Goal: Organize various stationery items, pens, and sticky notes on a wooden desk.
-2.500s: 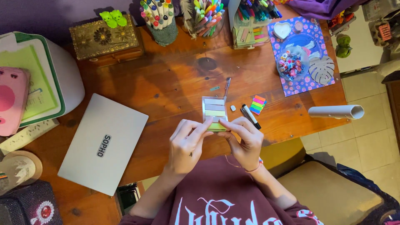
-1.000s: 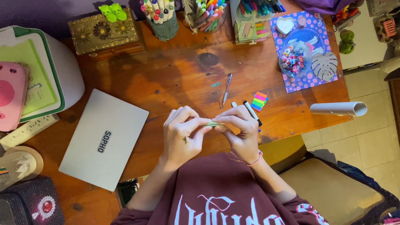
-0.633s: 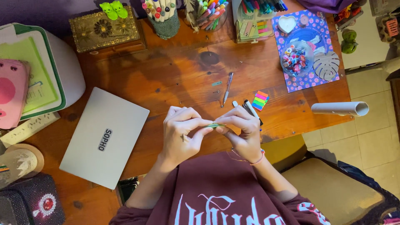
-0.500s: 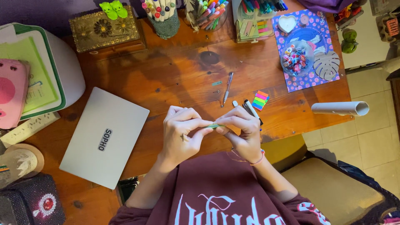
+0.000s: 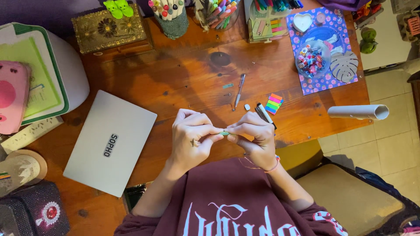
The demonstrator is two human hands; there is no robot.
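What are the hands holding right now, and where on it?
Both the left hand and right hand pinch a small green sticky-tab strip edge-on, one at each end.

Thin green sticky-tab pad point(image 5: 224, 133), edge-on, pinched above desk edge

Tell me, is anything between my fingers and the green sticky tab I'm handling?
Nothing visible. The left hand and right hand already pinch the green tab between their fingertips, above the wooden desk; the marker lies beyond them.

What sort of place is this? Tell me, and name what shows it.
Probably a home craft or study desk: cups of markers, a closed laptop, sticky flags and a pen lie around both hands.
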